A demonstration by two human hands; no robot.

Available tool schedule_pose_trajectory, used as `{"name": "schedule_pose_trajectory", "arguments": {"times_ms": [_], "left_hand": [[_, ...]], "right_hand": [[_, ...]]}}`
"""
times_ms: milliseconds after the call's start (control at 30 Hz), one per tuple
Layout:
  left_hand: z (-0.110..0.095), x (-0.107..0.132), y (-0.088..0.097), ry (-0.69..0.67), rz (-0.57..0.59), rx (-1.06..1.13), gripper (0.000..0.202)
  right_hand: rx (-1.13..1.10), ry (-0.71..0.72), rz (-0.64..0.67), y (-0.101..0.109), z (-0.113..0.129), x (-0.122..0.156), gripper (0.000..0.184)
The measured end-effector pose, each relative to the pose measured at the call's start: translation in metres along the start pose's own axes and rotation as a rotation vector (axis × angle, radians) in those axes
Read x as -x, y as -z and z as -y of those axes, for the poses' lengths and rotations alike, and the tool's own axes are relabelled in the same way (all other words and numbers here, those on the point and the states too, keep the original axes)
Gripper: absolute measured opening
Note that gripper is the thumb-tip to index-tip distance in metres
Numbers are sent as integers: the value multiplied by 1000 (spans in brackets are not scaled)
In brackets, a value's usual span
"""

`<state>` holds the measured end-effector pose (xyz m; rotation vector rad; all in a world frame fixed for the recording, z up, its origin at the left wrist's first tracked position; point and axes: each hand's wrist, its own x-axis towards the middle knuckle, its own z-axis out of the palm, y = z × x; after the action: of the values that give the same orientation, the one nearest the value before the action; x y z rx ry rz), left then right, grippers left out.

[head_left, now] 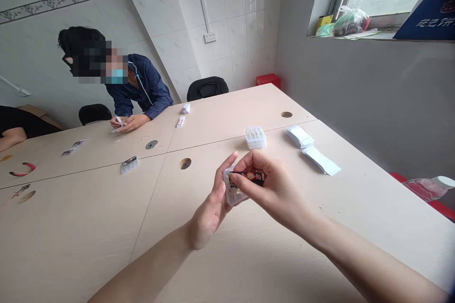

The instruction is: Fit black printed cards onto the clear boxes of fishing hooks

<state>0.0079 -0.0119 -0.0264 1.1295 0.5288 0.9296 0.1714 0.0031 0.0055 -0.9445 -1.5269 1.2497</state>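
My left hand (210,210) curls around a small clear plastic case (232,191), holding it upright above the pale wooden table (227,113). My right hand (270,190) pinches a black printed card (247,178) with a red and orange design. The card lies against the front of the case, though I cannot tell whether it sits inside. My fingers hide much of the case. Nearest my hands, a stack of clear cases (255,137) stands on the table, and white paper packets (300,136) lie to its right.
A second white packet (320,160) lies near the table's right edge. Across the table, a seated co-worker (142,90) handles a small item. Small cases (129,164) and cable holes (185,163) mark the tabletop. A grey wall (355,99) runs along the right side.
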Motion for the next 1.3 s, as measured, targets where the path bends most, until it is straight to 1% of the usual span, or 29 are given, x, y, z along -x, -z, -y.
{"name": "schedule_pose_trajectory", "arguments": {"times_ms": [200,433,700,1133,1300], "left_hand": [[-1,1,-1,12,-8,-51,48],[0,2,-1,1,-2,-87,49],[-2,2,-2,7,7,-109,48],[0,3,-2,3,-28,-109,48],[0,3,-3,1,-16,-117,48]], "right_hand": [[24,-22,9,0,1,1,11],[90,21,-13,0,2,0,16],[90,17,-11,0,3,1,15],[75,24,-7,0,7,1,15],[87,30,-10,-1,7,1,15]]}}
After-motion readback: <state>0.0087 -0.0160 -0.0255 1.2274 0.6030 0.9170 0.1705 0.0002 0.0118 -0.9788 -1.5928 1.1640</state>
